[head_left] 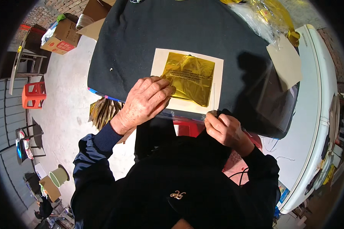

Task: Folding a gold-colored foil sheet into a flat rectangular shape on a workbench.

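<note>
A folded sheet of glossy yellow plastic film point(195, 82) with dark print lies on a pale card point(159, 61), on a table covered in dark cloth. My left hand point(145, 100) grips the film's lower left edge, fingers together and bent over it; its thumb is mostly hidden. At the card's lower right corner my right hand point(225, 129) is closed in a pinch on the edge of a clear plastic bag point(183, 115). The bag runs along the table's near edge, below the card. A narrow clear strip point(214, 93) stands along the card's right side.
Clear bags point(273, 103) and another card point(284, 63) lie at the table's right. Crumpled clear and yellow film point(262, 17) sits at the far right corner. A stack of folded yellow packets point(105, 112) is below the left edge. A red stool point(34, 95) and cartons point(63, 38) stand left.
</note>
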Motion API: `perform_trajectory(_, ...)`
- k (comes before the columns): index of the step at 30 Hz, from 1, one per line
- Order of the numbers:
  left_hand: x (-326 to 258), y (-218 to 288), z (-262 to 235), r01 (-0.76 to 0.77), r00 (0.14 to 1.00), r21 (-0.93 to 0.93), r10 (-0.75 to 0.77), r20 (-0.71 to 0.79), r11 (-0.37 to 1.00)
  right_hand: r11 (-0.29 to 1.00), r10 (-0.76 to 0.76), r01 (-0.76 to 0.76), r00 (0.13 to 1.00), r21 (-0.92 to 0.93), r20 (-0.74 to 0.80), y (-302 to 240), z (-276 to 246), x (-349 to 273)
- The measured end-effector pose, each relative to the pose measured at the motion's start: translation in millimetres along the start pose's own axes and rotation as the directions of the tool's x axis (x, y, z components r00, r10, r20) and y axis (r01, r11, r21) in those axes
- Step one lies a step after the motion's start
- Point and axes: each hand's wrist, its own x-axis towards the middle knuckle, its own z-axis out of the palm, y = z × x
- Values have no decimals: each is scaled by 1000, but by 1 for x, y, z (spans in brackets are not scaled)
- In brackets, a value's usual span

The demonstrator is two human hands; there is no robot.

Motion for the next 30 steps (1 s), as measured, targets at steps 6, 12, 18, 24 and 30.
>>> perform_trajectory(6, 12, 9, -12, 10, 991, -140, 9, 135, 990, 999, 46, -46, 999, 22, -4, -1, 0, 0)
perform_trajectory(12, 47, -14, 4, -119, 975, -143, 143, 170, 983, 997, 60, -59, 998, 49, -8, -1, -1, 3)
perform_trajectory(18, 83, -13, 23, -279, 924, -205, 320, 208, 938, 997, 60, -59, 998, 57, -10, 0, 1, 3)
perform_trajectory(24, 76, -5, 66, -188, 947, -184, 228, 225, 965, 992, 72, -68, 997, 110, -32, 2, 1, 4)
perform_trajectory(30, 74, -4, 73, -160, 953, -97, 179, 246, 982, 963, 190, -171, 979, 209, -76, 1, 2, 2)
